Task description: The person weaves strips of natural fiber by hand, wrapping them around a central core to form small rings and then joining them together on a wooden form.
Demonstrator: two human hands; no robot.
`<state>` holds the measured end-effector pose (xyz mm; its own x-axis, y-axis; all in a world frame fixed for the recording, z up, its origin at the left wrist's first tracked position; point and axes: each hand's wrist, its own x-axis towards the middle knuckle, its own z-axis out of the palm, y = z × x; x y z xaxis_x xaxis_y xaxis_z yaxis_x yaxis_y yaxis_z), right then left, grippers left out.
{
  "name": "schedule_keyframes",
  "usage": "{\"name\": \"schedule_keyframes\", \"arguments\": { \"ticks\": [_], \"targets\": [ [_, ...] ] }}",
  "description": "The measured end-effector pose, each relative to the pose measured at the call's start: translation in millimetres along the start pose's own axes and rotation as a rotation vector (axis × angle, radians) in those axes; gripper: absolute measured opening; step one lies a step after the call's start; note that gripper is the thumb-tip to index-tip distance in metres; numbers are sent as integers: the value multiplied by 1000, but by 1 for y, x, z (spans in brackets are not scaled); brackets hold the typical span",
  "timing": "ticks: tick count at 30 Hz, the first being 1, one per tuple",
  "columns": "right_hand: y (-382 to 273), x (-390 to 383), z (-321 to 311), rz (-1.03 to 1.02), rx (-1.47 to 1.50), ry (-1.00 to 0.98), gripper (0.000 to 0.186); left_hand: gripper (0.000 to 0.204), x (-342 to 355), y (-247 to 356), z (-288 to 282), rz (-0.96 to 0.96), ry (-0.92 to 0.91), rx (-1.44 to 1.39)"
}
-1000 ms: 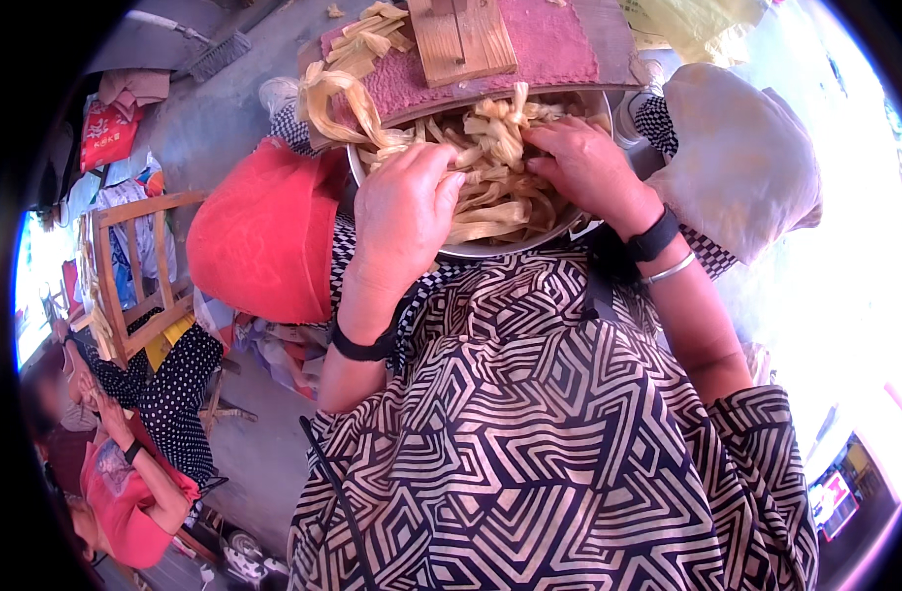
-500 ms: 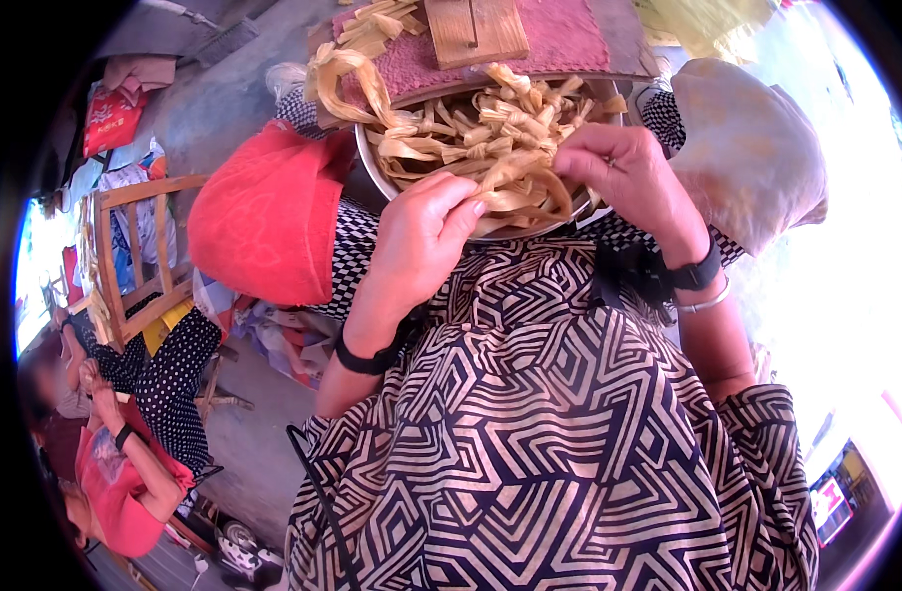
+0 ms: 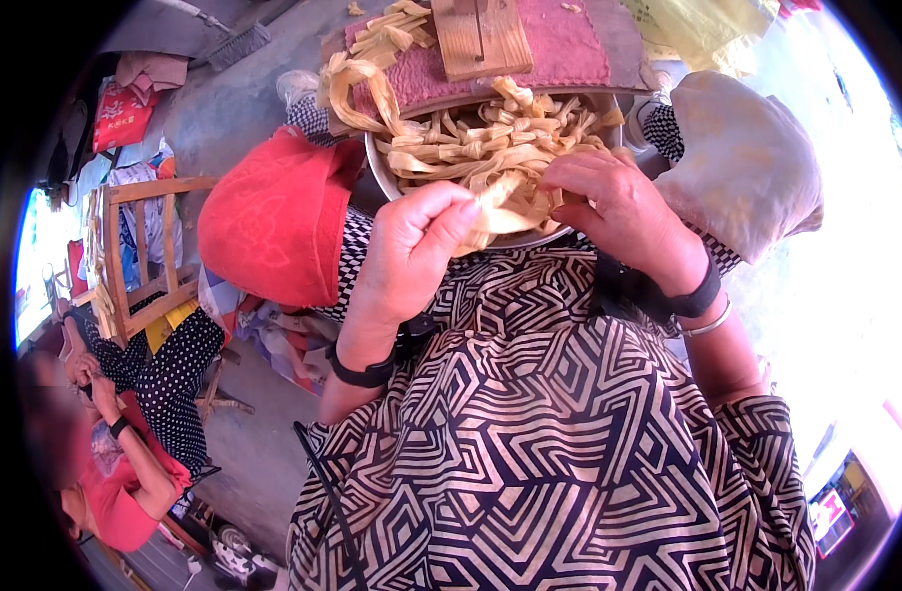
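My left hand (image 3: pixel 409 248) pinches one end of a flat, tan husk-like strip (image 3: pixel 503 215) between thumb and fingers. At its other end my right hand (image 3: pixel 620 209) has its fingers curled in on the strip, with the fingertips partly hidden. Below and beyond both hands, a metal basin (image 3: pixel 380 175) sits at my lap, heaped with knotted and twisted tan strips (image 3: pixel 490 133). One long looped braid (image 3: pixel 380 94) runs from the heap over the basin's left rim onto the board.
Across the basin's far side lies a board with pink cloth (image 3: pixel 412 87), bearing a wooden block (image 3: pixel 476 61) with a metal rod. Red cloth (image 3: pixel 269 222) and pale cloth (image 3: pixel 746 163) cover my knees. At left are a wooden frame (image 3: pixel 118 251) and another seated person (image 3: pixel 131 473).
The strip between my hands has come nearer and spread flatter. My right hand has dropped slightly toward me, its fingers curling further in; my left hand still pinches.
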<state>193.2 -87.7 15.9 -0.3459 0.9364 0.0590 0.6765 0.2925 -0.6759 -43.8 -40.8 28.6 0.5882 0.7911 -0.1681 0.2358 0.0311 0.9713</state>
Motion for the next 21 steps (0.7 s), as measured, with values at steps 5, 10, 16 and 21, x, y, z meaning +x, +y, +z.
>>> {"name": "schedule_keyframes", "arguments": {
  "ticks": [5,10,16,21],
  "targets": [
    [-14,8,14,73,267,152,28,11,0,-4,7,35,-138,-83],
    [-28,26,4,-161,261,69,19,7,-2,15,5,233,-138,-68],
    [-72,12,-45,-175,655,6,22,15,-23,57,-20,247,-380,-284],
    [-83,-3,-84,-451,842,-4,25,29,-28,82,-33,421,-538,-166]
  ]
}}
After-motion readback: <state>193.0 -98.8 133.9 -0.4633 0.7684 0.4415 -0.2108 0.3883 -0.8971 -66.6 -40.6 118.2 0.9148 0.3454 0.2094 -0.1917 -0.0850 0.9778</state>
